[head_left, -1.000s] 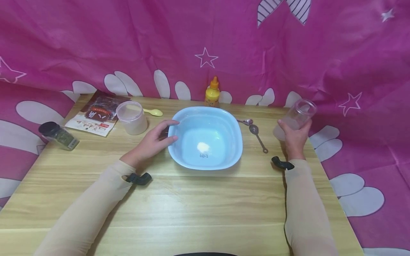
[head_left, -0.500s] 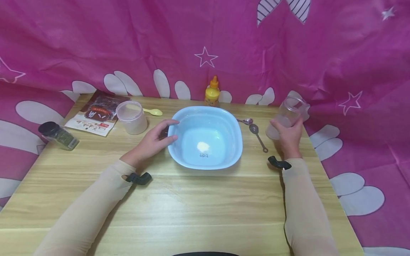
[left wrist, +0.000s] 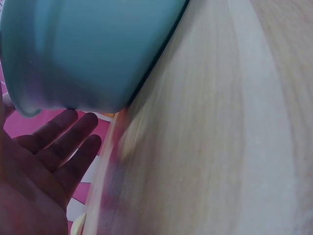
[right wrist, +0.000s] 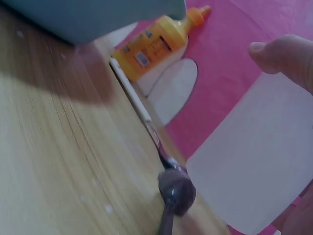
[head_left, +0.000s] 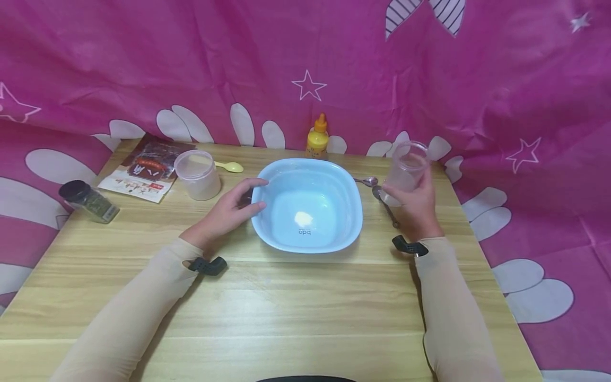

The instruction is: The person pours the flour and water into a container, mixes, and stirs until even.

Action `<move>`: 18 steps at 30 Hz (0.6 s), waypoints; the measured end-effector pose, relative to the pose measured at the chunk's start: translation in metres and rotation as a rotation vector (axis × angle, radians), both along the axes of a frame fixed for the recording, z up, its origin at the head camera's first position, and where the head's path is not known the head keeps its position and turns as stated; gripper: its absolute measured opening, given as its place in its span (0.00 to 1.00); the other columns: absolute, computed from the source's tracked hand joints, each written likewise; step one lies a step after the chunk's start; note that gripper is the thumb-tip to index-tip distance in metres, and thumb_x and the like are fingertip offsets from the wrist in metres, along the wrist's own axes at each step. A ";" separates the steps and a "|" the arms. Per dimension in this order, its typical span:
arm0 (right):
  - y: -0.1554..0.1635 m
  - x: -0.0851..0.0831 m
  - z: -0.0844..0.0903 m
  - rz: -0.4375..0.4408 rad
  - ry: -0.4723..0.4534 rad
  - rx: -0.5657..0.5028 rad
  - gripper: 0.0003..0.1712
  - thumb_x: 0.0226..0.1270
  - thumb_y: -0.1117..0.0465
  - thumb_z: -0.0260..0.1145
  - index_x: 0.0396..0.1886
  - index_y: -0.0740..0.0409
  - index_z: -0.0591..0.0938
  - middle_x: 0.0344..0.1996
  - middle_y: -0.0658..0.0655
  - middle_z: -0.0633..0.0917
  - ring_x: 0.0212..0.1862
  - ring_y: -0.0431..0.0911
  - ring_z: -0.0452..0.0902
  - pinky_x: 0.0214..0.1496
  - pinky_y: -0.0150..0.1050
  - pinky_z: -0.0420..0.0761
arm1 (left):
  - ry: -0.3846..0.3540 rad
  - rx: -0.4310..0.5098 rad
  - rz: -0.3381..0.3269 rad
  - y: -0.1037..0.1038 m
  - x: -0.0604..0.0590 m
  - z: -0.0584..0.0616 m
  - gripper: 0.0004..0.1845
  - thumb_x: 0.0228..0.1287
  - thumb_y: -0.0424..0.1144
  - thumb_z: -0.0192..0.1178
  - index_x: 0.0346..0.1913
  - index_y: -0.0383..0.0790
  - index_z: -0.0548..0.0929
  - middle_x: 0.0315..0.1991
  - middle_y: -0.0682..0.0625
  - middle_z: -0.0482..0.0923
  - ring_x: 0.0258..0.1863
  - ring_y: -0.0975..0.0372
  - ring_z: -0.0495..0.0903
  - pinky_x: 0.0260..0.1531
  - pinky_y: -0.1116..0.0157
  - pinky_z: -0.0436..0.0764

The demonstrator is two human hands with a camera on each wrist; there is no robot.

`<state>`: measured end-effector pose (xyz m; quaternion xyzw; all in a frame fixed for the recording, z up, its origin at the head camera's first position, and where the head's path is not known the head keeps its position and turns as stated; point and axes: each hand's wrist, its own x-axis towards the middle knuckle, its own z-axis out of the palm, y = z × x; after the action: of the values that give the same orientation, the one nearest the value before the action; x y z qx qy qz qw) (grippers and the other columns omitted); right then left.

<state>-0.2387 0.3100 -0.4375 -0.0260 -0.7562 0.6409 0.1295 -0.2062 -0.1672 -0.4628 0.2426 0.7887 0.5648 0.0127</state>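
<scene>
— Where the pale wooden table (head_left: pixel 296 302) is backed by a pink star-printed cloth (head_left: pixel 191 63), how is the room laid out?

— The near edge is left bare. A light-blue plastic basin (head_left: pixel 306 204) is touched by the left hand (head_left: pixel 228 211), fingers straight.

— And the clear plastic cup (head_left: pixel 404 171)?

— It is gripped by the right hand (head_left: pixel 414 204), raised near the right edge, over metal spoons (head_left: pixel 384 201).

A clear jar (head_left: pixel 404 171) is tilted, raised just right of the bowl (head_left: pixel 348 183). The pale blue bowl sits mid-table, holding a white dab.
</scene>
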 end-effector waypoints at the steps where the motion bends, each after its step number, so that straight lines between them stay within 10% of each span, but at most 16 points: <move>1: -0.003 0.000 0.000 0.017 0.016 -0.016 0.55 0.59 0.62 0.90 0.79 0.27 0.72 0.76 0.51 0.74 0.75 0.53 0.70 0.79 0.57 0.74 | 0.000 0.000 0.000 0.000 0.000 0.000 0.29 0.80 0.34 0.67 0.79 0.41 0.75 0.77 0.42 0.75 0.73 0.48 0.77 0.74 0.46 0.78; 10: -0.021 0.007 0.009 0.114 0.037 -0.021 0.57 0.55 0.70 0.89 0.80 0.33 0.74 0.73 0.52 0.75 0.74 0.54 0.65 0.73 0.59 0.72 | 0.000 0.001 -0.002 0.001 0.000 0.000 0.29 0.80 0.35 0.67 0.79 0.41 0.75 0.77 0.41 0.74 0.74 0.46 0.77 0.74 0.46 0.78; 18: -0.024 0.010 0.015 0.149 0.086 0.289 0.58 0.55 0.63 0.91 0.81 0.28 0.73 0.72 0.49 0.78 0.73 0.53 0.69 0.76 0.65 0.72 | 0.001 0.005 -0.002 0.000 0.000 -0.001 0.29 0.80 0.35 0.67 0.79 0.41 0.75 0.77 0.41 0.74 0.73 0.46 0.77 0.74 0.44 0.78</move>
<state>-0.2292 0.2862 -0.4226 0.0763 -0.8341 0.5338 0.1163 -0.2065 -0.1671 -0.4640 0.2437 0.7869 0.5667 0.0125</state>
